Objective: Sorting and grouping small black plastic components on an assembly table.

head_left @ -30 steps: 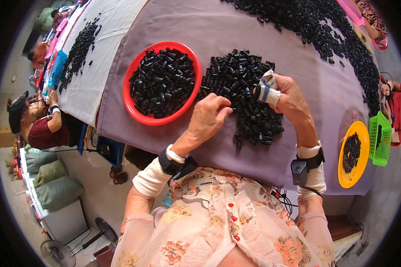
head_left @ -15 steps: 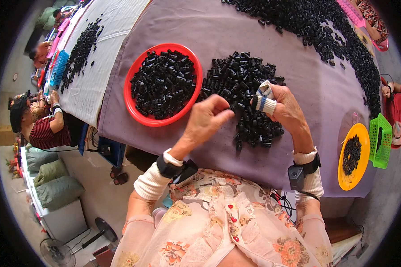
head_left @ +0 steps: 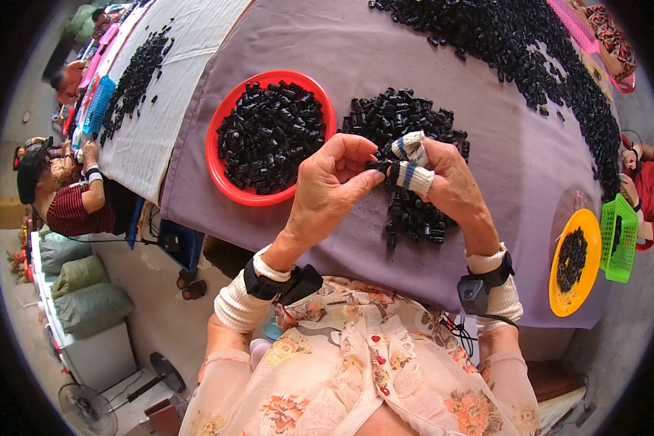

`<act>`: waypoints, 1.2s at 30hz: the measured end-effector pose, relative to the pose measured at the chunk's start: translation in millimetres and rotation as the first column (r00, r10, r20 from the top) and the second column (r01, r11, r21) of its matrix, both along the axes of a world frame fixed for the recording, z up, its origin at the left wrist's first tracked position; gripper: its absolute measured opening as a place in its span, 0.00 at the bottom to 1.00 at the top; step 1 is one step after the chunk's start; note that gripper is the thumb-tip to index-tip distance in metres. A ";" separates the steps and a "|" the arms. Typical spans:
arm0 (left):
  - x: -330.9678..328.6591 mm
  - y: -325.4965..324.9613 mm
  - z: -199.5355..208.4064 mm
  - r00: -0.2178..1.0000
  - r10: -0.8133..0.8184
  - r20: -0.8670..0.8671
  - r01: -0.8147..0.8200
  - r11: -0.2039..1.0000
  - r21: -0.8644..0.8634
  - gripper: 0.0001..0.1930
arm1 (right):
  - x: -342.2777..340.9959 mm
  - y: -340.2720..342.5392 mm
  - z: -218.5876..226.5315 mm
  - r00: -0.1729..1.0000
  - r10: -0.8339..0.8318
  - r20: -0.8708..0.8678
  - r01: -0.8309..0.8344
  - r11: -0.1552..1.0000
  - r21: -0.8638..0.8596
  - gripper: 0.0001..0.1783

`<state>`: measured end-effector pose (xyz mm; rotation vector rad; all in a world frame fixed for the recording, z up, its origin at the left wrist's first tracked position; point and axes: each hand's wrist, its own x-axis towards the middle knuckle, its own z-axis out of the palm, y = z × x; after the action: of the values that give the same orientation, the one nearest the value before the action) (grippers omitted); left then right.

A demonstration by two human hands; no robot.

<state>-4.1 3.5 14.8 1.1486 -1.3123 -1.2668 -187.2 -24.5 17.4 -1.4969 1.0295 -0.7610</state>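
Note:
Over the lilac cloth, my two hands meet in front of a heap of small black plastic cylinders [head_left: 403,120]. My left hand [head_left: 323,192] is closed in a pinch, thumb and forefinger at one end of a small black cylinder [head_left: 376,166]. White finger sleeves with blue stripes cover the thumb and forefinger of my right hand [head_left: 454,192], which is closed on the other end of that cylinder. Fingers partly hide the piece. Just left of the heap stands a round red tray [head_left: 212,156] filled with similar black cylinders.
A far larger spread of black pieces [head_left: 501,43] covers the far right of the table. Near the right edge are a yellow plate [head_left: 570,291] with black bits and a green basket [head_left: 618,254]. Co-workers sit at left and right; a fan [head_left: 87,407] stands at lower left.
My left hand has moved up and right to meet the right hand, its thumb and forefinger now pinching the black cylinder. My right hand has shifted slightly left and down.

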 end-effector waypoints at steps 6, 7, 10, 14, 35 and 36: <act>-4.7 0.9 0.0 0.995 0.051 0.082 -0.039 0.989 -0.146 0.14 | -1.8 1.0 -2.1 0.995 0.013 0.100 -0.013 1.000 0.000 0.12; -5.1 1.2 -0.3 0.992 0.074 0.104 -0.054 0.980 -0.191 0.15 | -1.7 0.9 -3.0 0.995 0.014 0.101 -0.014 1.000 0.000 0.12; -7.6 1.8 0.4 0.978 0.130 0.163 -0.084 0.962 -0.259 0.14 | -2.1 1.2 -7.1 0.992 0.006 0.129 -0.004 1.000 -0.017 0.12; -5.0 1.0 5.9 0.940 0.119 0.319 0.022 0.914 -0.406 0.13 | -3.2 1.9 -7.2 0.977 -0.008 0.211 0.007 1.000 0.004 0.11; 8.3 -6.1 4.1 0.806 -0.137 -0.575 0.419 0.819 0.392 0.09 | -18.8 -5.4 0.8 0.975 0.144 0.169 -0.142 0.990 -0.022 0.12; 8.3 -5.7 1.2 0.807 -0.137 -0.575 0.418 0.819 0.393 0.09 | -19.6 -6.7 1.1 0.971 0.165 0.174 -0.170 0.985 0.014 0.12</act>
<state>4.2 -2.2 15.9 0.8446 -0.7635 -2.0753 -206.7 -31.2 18.4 -1.4458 0.7711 -0.7387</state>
